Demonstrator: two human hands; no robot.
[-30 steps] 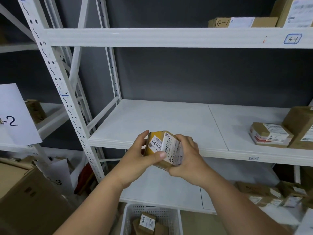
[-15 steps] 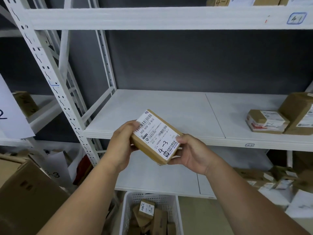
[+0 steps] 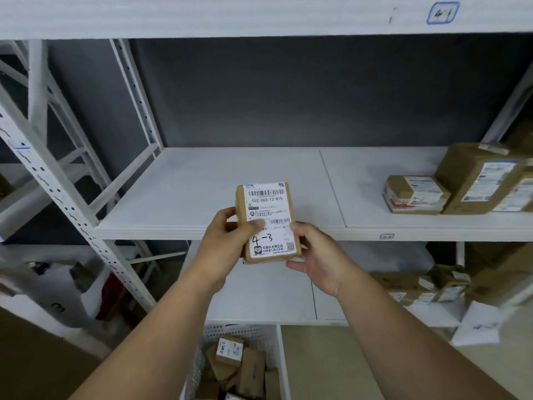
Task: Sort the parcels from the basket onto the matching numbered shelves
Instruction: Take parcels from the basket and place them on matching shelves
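Note:
I hold a small brown cardboard parcel [image 3: 266, 209] upright in front of the middle shelf [image 3: 202, 194]. Its white shipping label faces me and carries a handwritten "4-3". My left hand [image 3: 223, 249] grips its left edge, thumb across the label. My right hand [image 3: 314, 255] holds its lower right corner with curled fingers. Below, the white perforated basket [image 3: 259, 332] holds several more brown parcels [image 3: 230, 349]. The top shelf beam bears a tag "4-1" [image 3: 442, 13]. A small tag [image 3: 386, 236] sits on the middle shelf's front edge; its number is unreadable.
Two brown parcels [image 3: 415, 197] [image 3: 484, 177] stand at the right of the middle shelf. The lower shelf [image 3: 259, 290] holds several parcels [image 3: 418, 284] at its right end. A white perforated upright [image 3: 72, 215] and a neighbouring rack stand left. A large cardboard box [image 3: 34, 365] fills the bottom left corner.
The parcel turned in my hands from a yellow side to its label face, then from tilted to upright. My view dropped slightly and moved closer to the shelf.

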